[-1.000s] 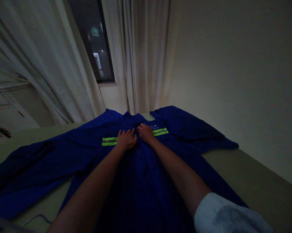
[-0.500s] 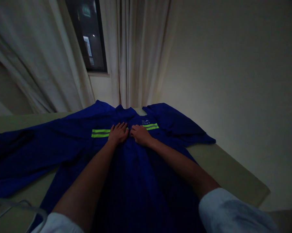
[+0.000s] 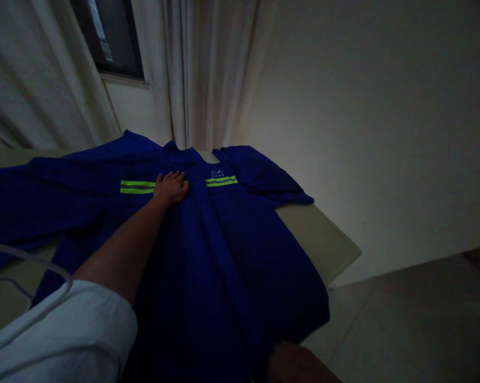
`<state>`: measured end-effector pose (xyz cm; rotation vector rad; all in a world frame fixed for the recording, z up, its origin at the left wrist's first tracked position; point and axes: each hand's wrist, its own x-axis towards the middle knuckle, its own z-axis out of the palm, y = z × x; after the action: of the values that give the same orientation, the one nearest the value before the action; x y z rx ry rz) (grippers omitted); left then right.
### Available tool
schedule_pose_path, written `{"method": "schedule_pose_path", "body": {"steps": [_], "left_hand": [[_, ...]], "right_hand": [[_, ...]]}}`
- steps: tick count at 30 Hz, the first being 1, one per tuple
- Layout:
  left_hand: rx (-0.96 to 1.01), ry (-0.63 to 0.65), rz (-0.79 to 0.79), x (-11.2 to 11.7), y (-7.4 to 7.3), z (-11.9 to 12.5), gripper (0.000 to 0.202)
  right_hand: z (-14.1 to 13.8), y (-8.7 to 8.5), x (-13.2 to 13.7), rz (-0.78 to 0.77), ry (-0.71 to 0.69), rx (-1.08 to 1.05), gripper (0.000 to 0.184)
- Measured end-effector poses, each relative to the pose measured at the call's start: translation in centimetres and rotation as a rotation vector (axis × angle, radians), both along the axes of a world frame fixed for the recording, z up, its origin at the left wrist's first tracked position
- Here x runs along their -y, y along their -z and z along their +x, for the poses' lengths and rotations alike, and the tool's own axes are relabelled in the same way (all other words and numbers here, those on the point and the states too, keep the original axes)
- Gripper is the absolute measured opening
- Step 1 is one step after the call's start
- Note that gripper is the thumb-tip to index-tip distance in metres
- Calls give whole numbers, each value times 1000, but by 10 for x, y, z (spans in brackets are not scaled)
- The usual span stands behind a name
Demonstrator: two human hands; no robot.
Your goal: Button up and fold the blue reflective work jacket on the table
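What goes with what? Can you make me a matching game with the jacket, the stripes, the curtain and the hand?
Things:
1. jacket
2. stripes
3. curtain
4. left hand

Colour or state:
A. bright yellow-green
B. resting palm-down
C. white, hanging
D. dark blue, spread out

Pairs: 1-D, 2-A, 3-C, 4-B

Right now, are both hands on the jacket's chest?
No, only the left hand lies flat on the jacket chest, by the yellow stripe.
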<state>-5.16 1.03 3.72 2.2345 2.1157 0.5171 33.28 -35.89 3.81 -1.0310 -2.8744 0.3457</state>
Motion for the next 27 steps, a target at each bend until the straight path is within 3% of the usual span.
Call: {"method": "schedule_pose_path", "body": {"steps": [3, 5, 8, 10, 11, 12, 14, 16, 20, 24, 27], "left_hand": [[6, 13, 123, 25, -18, 12, 51], [43, 123, 221, 62, -30, 30, 46], [153, 551, 270, 155, -45, 68, 33], [174, 968, 95, 228, -54, 90, 39], [193, 1103, 24, 260, -58, 98, 54], [196, 1117, -15, 287, -60, 103, 64], [126, 1049, 8, 318, -63, 105, 51], [9, 988, 163, 324, -63, 101, 21], [-219, 996, 447, 310, -61, 92, 35], [-388, 906, 495, 299, -57, 93, 37], [-389, 844, 417, 289, -55, 90, 34]], "right_hand": [[-7, -17, 13, 33, 57, -360, 17], [-15, -34, 16, 55, 184, -526, 14], [-27, -54, 15, 92, 266, -665, 8], [-32, -63, 9, 172, 264, -716, 13], [-34, -65, 5, 205, 270, -736, 15], [-36, -67, 1, 217, 282, -752, 17], [-39, -69, -7, 177, 300, -781, 16], [-42, -69, -13, 84, 300, -807, 13], [-47, -69, -13, -12, 264, -802, 7], [-49, -70, -5, -43, 316, -881, 8], [-49, -68, 5, -27, 311, -923, 9]]}}
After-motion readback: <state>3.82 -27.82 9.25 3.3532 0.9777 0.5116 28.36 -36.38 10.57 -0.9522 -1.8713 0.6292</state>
